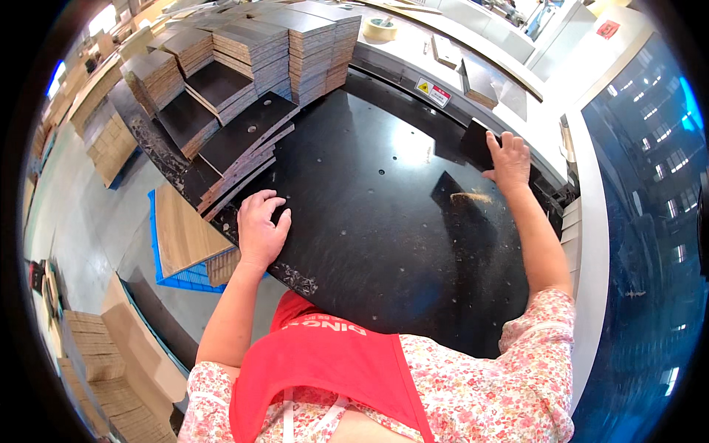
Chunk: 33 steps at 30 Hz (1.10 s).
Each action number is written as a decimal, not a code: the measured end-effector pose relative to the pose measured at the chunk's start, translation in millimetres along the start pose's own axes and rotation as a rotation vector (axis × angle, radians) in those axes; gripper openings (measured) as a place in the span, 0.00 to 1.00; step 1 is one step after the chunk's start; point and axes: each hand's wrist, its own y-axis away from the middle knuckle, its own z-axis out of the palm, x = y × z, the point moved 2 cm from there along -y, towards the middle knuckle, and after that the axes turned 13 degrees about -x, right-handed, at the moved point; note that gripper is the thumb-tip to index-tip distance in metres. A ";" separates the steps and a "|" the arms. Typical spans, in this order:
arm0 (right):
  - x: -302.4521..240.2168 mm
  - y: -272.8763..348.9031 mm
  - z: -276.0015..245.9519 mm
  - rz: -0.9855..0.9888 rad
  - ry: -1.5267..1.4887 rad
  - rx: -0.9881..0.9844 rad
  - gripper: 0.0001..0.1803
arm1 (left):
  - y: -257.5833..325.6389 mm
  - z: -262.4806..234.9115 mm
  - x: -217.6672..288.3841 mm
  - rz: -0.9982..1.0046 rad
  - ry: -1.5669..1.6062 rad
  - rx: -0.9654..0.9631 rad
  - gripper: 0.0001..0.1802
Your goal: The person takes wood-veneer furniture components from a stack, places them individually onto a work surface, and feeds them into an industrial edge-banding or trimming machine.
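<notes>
My right hand is at the far right of the black table, its thumb and fingers closed on the edge of a small dark board. The board is tilted up beside the machine's white rail, and part of it is hidden by the fingers. Near the table's left edge, my left hand rests on the black surface with its fingers bent and apart, holding nothing. Just beyond it lies a fanned pile of dark boards with pale edges.
Tall stacks of cut boards stand at the table's far left. A tape roll and loose pieces lie on the white machine top. A blue panel rises at right. Left, below table height, is a wood-topped stack.
</notes>
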 end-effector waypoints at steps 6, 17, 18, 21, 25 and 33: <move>-9.3 -12.9 41.2 -0.163 -0.394 -0.052 0.55 | 0.3 1.9 -1.4 0.013 0.019 0.002 0.12; 21.3 -35.4 44.9 0.123 -1.169 0.361 0.15 | 0.1 1.1 -1.3 -0.009 -0.009 -0.017 0.13; 21.3 -39.5 77.5 0.124 -1.318 0.347 0.14 | -1.7 1.6 0.3 0.003 -0.003 -0.017 0.13; 10.2 -40.4 89.6 0.147 -1.663 0.373 0.13 | 0.5 1.1 -1.0 -0.012 -0.012 -0.015 0.13; 10.2 -38.9 94.4 0.250 -1.782 0.472 0.13 | -0.6 -0.1 0.5 -0.012 -0.034 -0.018 0.13; 7.9 -38.1 107.1 0.294 -1.542 0.532 0.18 | -2.1 0.9 2.9 -0.015 -0.002 -0.006 0.12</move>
